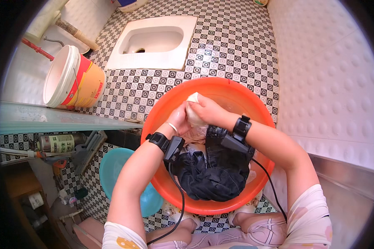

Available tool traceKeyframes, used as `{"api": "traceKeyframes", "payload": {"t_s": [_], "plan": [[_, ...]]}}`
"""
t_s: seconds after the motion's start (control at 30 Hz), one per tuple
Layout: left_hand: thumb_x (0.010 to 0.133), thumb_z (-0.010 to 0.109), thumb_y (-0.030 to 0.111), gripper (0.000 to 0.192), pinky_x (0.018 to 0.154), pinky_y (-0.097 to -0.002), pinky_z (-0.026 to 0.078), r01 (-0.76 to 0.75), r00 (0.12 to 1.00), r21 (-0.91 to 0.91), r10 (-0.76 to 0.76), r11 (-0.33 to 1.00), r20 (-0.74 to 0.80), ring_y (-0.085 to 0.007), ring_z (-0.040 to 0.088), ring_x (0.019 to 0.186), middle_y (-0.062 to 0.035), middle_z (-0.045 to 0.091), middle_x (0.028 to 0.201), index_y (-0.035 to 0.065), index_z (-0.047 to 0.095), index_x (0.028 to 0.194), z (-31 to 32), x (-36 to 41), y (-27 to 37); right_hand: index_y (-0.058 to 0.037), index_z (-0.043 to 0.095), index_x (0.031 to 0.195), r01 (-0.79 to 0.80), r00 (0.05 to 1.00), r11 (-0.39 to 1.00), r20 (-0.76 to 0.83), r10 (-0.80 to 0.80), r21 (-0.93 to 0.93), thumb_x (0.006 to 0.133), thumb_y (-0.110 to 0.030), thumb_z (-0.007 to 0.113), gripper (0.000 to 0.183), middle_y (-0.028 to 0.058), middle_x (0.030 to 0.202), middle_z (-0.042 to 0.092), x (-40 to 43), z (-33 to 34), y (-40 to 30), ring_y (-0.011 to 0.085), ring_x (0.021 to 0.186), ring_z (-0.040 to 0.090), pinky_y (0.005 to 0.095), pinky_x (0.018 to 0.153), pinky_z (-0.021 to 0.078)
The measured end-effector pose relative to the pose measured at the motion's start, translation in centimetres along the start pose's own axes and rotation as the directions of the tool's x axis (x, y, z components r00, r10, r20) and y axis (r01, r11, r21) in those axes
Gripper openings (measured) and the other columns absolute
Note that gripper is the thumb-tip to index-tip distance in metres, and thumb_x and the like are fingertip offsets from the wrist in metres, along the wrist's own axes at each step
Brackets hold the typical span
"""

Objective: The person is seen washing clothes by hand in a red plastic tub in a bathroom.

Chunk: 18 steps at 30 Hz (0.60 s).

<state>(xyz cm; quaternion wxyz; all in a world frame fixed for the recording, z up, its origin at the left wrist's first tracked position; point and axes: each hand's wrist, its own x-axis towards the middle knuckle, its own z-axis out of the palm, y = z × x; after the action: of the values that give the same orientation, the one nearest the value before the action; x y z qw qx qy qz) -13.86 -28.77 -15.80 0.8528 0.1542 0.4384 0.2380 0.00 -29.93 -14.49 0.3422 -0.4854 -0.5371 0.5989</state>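
Note:
Over the far half of an orange plastic basin (162,109), both hands are together on a bunched white cloth (195,115). My right hand (210,109) wraps round it from the right, and a fold sticks out above the thumb. From the left, my left hand (179,119) grips the cloth, its fingers partly hidden; the skin looks wet. Below them, a heap of black fabric (215,182) fills the near side of the basin. Paler pink cloth (194,137) lies between that heap and the hands.
A teal plastic basin (112,165) stands left of the orange one, by a glass panel's edge (81,119). Farther off are a paint-type bucket (87,82) and a white squat toilet (112,62). A white textured wall (324,77) bounds the right. Black cables (269,180) hang from both wrist devices.

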Motion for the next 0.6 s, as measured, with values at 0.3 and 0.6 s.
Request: {"api": "traceKeyframes", "payload": {"t_s": [0.3,0.6], "plan": [[0.100,0.039,0.031,0.030,0.082,-0.0348,0.049,-0.126,0.990,-0.018,0.127,0.992,0.065,-0.0181,0.059,0.104,-0.0052,0.059,0.119,0.0124,0.052,0.120,1.0,0.0,-0.5,0.0011,0.056,0.104,0.136,0.976,0.623,-0.004,-0.217,-0.770,0.088,-0.025,0.052,0.031,0.0247,0.101,0.062,0.7,-5.6,2.4,0.0384,0.093,0.061,0.0455,0.081,0.0480],[0.096,0.049,0.030,0.031,0.081,-0.0311,0.044,0.035,0.944,0.262,0.054,0.965,-0.326,-0.0157,0.053,0.088,0.0007,0.057,0.105,0.0144,0.048,0.123,-1.6,0.4,-1.0,0.0022,0.054,0.117,-0.326,0.938,0.795,-0.069,0.340,-0.512,0.092,-0.032,0.051,0.042,0.0219,0.109,0.063,0.4,-4.1,5.5,0.0309,0.098,0.062,0.0366,0.087,0.0481]]}}
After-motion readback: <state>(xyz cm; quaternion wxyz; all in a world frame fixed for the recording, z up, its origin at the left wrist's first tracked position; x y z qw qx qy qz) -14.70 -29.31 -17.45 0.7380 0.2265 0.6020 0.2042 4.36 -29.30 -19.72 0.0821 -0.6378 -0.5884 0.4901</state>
